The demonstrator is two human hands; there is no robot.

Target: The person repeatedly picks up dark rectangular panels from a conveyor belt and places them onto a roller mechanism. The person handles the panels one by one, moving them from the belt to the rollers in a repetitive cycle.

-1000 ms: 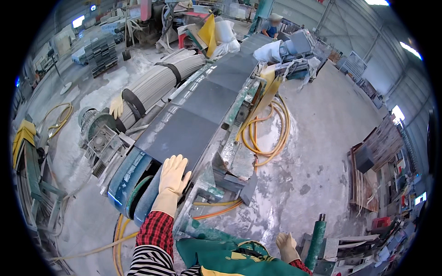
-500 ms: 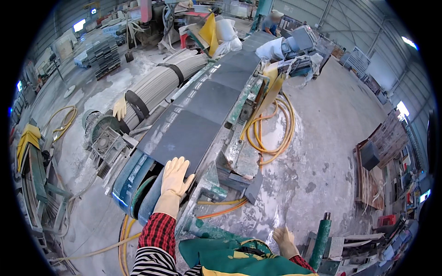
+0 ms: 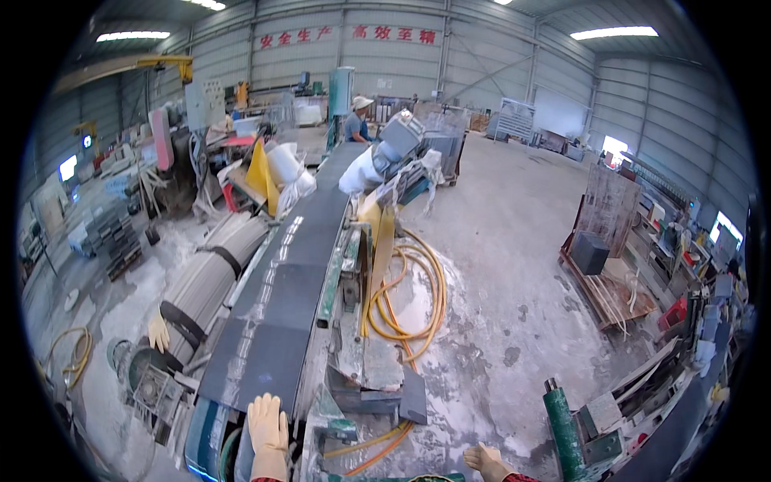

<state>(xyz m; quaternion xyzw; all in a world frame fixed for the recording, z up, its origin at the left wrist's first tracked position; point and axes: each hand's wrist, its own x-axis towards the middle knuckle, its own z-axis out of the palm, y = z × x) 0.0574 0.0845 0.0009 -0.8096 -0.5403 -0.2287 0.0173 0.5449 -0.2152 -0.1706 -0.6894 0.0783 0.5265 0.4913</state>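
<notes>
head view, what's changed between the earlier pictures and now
The view has tilted up, bringing more of the grey metal far wall into sight. The cream-gloved right hand now points more leftward in the picture. Nothing was visibly grasped or released. The cream-gloved left hand stays at the near end of the long dark grey conveyor.

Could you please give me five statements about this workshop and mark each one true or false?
1. The left hand and right hand both wear pale gloves. True.
2. The left hand is at the conveyor's far end. False: it is at the near end.
3. A yellow hose lies coiled right of the conveyor. True.
4. The right hand is gripping the green post. False: it is apart from the green post, to its left.
5. A person in a pale hat is near the conveyor's far part. True.
</notes>
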